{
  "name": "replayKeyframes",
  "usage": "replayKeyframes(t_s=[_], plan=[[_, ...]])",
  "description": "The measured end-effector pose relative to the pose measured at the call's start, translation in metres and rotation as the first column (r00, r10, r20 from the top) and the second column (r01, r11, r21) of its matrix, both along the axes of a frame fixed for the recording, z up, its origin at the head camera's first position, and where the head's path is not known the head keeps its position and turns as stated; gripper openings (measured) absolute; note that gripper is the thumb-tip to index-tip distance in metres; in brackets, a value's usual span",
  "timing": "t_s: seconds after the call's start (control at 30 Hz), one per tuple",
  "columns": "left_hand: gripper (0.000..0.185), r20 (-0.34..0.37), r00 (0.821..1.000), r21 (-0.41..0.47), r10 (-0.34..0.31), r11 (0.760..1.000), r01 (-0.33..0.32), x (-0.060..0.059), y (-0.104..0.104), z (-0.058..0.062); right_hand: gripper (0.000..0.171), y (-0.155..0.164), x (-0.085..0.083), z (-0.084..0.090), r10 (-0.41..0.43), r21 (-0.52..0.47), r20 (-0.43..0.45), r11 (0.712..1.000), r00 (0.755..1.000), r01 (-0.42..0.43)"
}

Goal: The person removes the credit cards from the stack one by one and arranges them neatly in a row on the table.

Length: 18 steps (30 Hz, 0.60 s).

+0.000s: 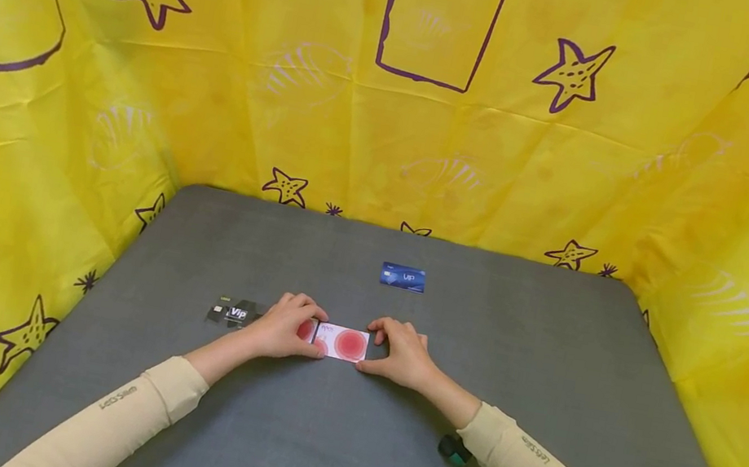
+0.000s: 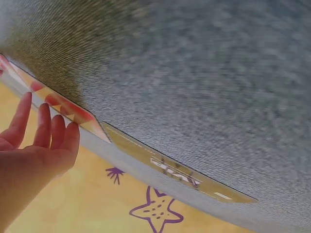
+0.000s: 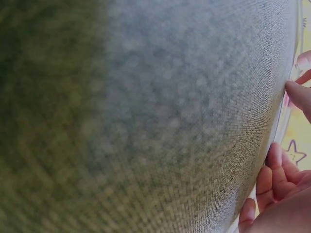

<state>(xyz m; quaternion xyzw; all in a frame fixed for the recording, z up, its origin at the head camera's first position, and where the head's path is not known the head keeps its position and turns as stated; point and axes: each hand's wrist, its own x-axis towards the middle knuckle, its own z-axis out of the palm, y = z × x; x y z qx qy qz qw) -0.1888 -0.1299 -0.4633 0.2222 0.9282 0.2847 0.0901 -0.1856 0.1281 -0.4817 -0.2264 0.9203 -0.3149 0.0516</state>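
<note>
A white card with red circles (image 1: 350, 344) lies flat on the table between the two hands. My left hand (image 1: 287, 326) pinches its left end, with fingers at the far edge and thumb at the near edge. At the right end, my right hand (image 1: 402, 356) holds the corners between thumb and curled fingers. A second card with red on it (image 1: 306, 329) is partly hidden under the left hand, end to end with the first. Left of that lies a black VIP card (image 1: 233, 312), its end close to the red one in the left wrist view.
A blue VIP card (image 1: 402, 278) lies farther back on the grey table (image 1: 521, 332). Beneath the right forearm is a small dark and green object (image 1: 455, 450). Yellow cloth (image 1: 333, 127) with starfish drawings encloses the table's back and sides.
</note>
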Motion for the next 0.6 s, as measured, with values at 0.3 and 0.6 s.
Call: replayKeyframes(t_s=[0.3, 0.6], plan=[[0.052, -0.094, 0.994, 0.065, -0.049, 0.996, 0.056, -0.003, 0.009, -0.003, 0.053, 0.001, 0.001, 0.001, -0.006, -0.033, -0.011, 0.999, 1.000, 0.005], [0.044, -0.183, 0.978, 0.135, -0.097, 0.983, 0.122, -0.005, 0.022, -0.006, 0.043, 0.006, 0.000, -0.001, -0.012, -0.138, -0.003, 0.990, 1.000, 0.011]])
